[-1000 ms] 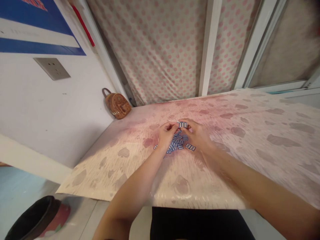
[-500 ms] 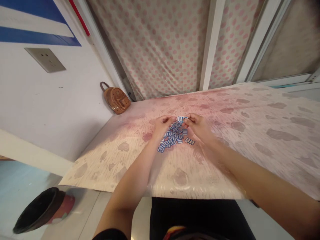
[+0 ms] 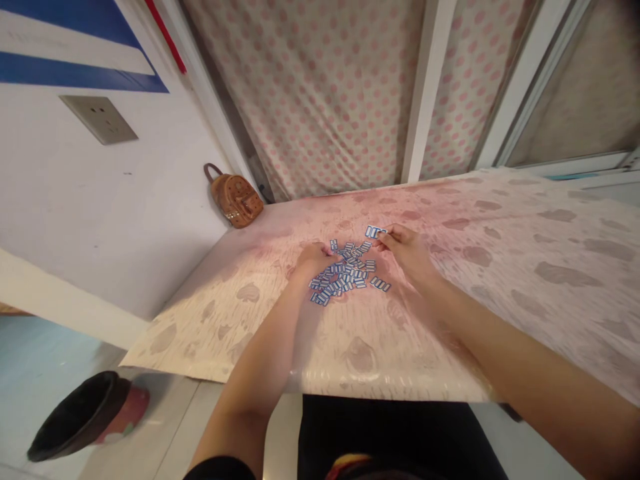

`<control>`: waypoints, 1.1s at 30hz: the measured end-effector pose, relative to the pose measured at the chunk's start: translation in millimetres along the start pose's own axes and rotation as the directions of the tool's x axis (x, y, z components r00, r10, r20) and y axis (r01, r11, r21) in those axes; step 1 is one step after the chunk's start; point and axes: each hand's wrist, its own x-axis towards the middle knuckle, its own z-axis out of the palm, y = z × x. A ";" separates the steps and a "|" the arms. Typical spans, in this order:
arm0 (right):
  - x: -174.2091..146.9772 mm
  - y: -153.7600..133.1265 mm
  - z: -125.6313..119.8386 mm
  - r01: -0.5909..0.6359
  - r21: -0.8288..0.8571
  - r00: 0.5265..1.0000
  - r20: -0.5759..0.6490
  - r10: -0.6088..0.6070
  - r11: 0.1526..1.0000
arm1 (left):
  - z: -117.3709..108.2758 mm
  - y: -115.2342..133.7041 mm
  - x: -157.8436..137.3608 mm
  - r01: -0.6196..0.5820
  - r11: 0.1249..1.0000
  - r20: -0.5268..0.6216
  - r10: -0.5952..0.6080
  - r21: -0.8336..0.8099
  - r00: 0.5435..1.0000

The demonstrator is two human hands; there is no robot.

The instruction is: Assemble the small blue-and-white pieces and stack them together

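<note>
"Blue and white: which of your hands has that colour in it?"

"My right hand point(image 3: 407, 252). It pinches one small card point(image 3: 371, 232), white with blue lines, by its right end. The card is at the far right of a heap point(image 3: 345, 273) of others, just beyond it. I cannot tell whether it touches the cloth below."

"And the other hand?"

"My left hand point(image 3: 311, 261) is loosely curled at the left edge of the heap. Its underside is hidden, so I cannot tell whether it grips anything. My hands are apart, with the far part of the heap between them."

"What is the heap like?"

"Many small striped cards, overlapping at odd angles, too small for me to read. A loose card point(image 3: 380, 285) lies by itself just right of the heap, nearer to me than my right hand."

"What are they lying on?"

"A shiny tablecloth point(image 3: 295, 320), cream near me and pinker towards the back, with grey-brown blotches. A black sleeve point(image 3: 220, 469) shows on my left arm."

"And farther out?"

"At the far left corner, a small brown backpack point(image 3: 237, 200) stands tilted beside the white wall point(image 3: 50, 200). That wall carries a socket point(image 3: 100, 119) below a blue-and-white poster point(image 3: 75, 63). Behind the tablecloth hangs a pink-dotted curtain point(image 3: 325, 100). Down to the left, a bucket point(image 3: 123, 413), black inside and reddish outside, stands on the floor point(image 3: 165, 427)."
</note>
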 end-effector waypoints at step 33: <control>-10.5 -5.1 8.9 0.088 -0.203 0.989 0.137 -0.061 0.975 | 7.1 44.1 -17.7 -0.259 0.745 -0.062 0.282 -0.614 0.957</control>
